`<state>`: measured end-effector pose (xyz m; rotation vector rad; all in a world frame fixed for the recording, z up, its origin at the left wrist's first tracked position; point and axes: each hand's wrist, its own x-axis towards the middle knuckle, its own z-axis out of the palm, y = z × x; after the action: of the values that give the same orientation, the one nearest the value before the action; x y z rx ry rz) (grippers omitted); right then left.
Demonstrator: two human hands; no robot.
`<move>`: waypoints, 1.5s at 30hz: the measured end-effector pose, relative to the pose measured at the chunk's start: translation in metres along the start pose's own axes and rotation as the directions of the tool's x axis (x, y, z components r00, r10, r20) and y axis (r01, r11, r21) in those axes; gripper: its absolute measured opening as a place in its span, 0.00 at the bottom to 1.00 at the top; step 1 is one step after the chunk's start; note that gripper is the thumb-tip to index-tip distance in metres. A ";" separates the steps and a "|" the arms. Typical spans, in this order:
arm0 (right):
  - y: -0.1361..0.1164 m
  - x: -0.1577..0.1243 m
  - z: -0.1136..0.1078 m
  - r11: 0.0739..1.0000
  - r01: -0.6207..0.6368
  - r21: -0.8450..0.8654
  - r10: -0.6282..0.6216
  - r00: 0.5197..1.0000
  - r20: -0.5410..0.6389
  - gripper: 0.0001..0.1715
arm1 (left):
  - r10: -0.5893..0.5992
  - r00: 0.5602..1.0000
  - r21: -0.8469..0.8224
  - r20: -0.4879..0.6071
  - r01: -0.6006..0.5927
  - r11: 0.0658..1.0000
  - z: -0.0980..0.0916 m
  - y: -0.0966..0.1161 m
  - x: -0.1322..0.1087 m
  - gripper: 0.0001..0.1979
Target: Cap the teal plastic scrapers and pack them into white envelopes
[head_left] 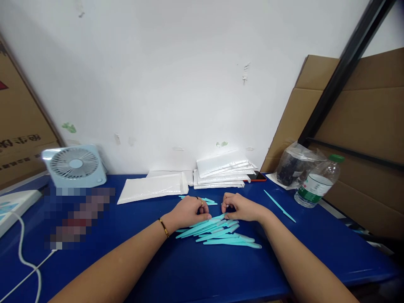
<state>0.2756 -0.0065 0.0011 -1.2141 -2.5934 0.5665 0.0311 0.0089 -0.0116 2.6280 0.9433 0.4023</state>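
Note:
A loose pile of turquoise eyebrow razors with pale clear-looking blade ends lies on the blue table in front of me. Over the pile's far side, my left hand is closed, with thumb and fingers drawn together at one razor. Opposite it, my right hand pinches the end of that eyebrow razor; the fingers partly hide the grip. Several more razors lie behind my left hand. One single razor rests apart, to the right of my right hand.
White padded envelopes are stacked against the wall, one envelope lying flat to their left. A phone-like dark object sits beside the stack. A fan and white cable are left; a bottle and bagged dark item right.

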 end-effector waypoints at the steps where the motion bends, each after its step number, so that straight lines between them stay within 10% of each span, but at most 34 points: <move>1: -0.001 0.000 0.001 1.000 0.002 -0.007 -0.002 1.000 0.002 0.07 | -0.006 1.000 0.002 0.022 0.006 1.000 0.000 0.002 0.000 0.11; 18: 0.019 -0.002 -0.006 0.989 -0.095 0.113 0.121 0.959 -0.254 0.10 | -0.169 0.964 0.139 -0.206 0.199 0.970 -0.015 -0.014 -0.001 0.11; 26: -0.015 0.015 0.018 0.995 0.009 0.100 0.001 0.995 -0.102 0.11 | -0.201 0.963 0.025 0.177 0.200 0.980 -0.012 0.017 -0.006 0.10; 45: 0.006 -0.002 -0.003 0.988 -0.101 0.114 0.125 0.965 -0.231 0.11 | -0.228 0.952 0.115 -0.204 0.254 0.960 -0.006 0.001 0.003 0.10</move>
<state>0.2821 -0.0035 0.0010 -1.3162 -2.2821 0.5310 0.0314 0.0110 -0.0052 2.5851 1.3852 0.5493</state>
